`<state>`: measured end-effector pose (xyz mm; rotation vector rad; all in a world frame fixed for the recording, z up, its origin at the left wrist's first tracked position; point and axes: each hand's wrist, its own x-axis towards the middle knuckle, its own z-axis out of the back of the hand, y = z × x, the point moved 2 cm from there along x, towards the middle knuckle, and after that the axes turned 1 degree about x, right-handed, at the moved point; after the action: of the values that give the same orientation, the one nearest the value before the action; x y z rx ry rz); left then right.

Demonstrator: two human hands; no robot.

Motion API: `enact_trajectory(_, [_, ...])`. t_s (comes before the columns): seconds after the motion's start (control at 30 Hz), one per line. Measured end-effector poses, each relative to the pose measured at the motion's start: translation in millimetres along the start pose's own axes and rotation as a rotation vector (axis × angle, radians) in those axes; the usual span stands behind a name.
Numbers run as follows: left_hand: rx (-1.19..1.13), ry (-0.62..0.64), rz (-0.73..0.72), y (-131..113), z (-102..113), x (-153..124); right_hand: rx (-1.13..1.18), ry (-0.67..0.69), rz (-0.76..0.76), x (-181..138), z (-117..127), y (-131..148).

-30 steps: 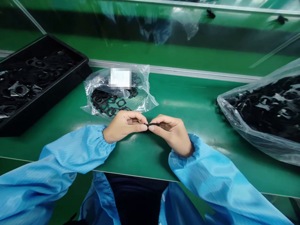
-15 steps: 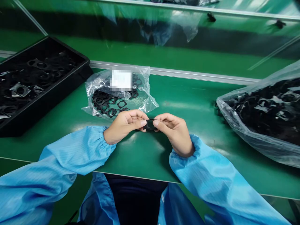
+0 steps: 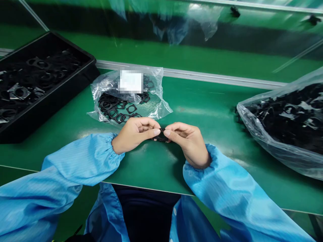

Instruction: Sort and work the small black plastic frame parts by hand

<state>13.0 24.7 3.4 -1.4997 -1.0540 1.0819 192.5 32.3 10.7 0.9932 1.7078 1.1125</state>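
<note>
A small black plastic part point(image 3: 160, 135) is pinched between both hands above the green table. My left hand point(image 3: 136, 135) grips its left end with thumb and fingers. On the other end, my right hand point(image 3: 188, 141) has its thumb and fingertips closed. The fingers cover much of the part, so its full shape is hidden. Just behind the hands lies a clear plastic bag point(image 3: 158, 104) with a pixelated white label point(image 3: 130, 82). Black ring-like frames point(image 3: 131, 108) with round openings lie in that bag.
At the left stands a black bin point(image 3: 73, 75) heaped with black parts, some with shiny pieces. To the right, a large open clear bag point(image 3: 267, 144) holds many black parts. A metal strip point(image 3: 202, 76) runs along the back of the green table point(image 3: 151, 168).
The black part has tilted in my fingers, and its face shows less now. Both hands keep nearly the same place. The view has shifted slightly.
</note>
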Motion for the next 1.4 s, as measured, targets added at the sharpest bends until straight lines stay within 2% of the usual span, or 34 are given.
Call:
enact_trajectory(0.2, [-0.037, -0.033, 0.032, 1.4, 0.5, 0.5, 0.045, -0.002, -0.023, 1.9, 1.3, -1.5])
enact_trajectory(0.5, [-0.149, 0.059, 0.117, 4.2, 3.1, 0.7, 0.077, 0.036, -0.072, 3.4, 1.8, -4.3])
enact_trajectory(0.63, [-0.179, 0.04, 0.111, 4.5, 3.3, 1.0, 0.072, 0.016, -0.065, 3.2, 2.2, -3.7])
enact_trajectory(0.8, [-0.064, -0.024, 0.021, 1.5, 0.0, -0.9, 0.012, -0.021, -0.024, 2.6, 3.6, -4.1])
enact_trajectory(0.93, [0.116, -0.086, -0.089, -0.2, -1.5, -2.7, -0.022, 0.022, 0.009, 1.6, 2.2, -4.8])
enact_trajectory(1.07, [0.221, -0.096, -0.126, 1.0, -1.1, -3.3, -0.054, 0.047, 0.01, 0.5, -0.6, -4.4])
enact_trajectory(1.23, [0.223, -0.045, -0.112, 0.6, -0.4, -2.8, -0.069, 0.051, 0.025, 0.1, -2.9, -3.3])
enact_trajectory(1.4, [0.163, -0.009, -0.026, -0.5, 1.2, -1.5, -0.057, 0.05, 0.009, -1.5, -2.8, -2.6])
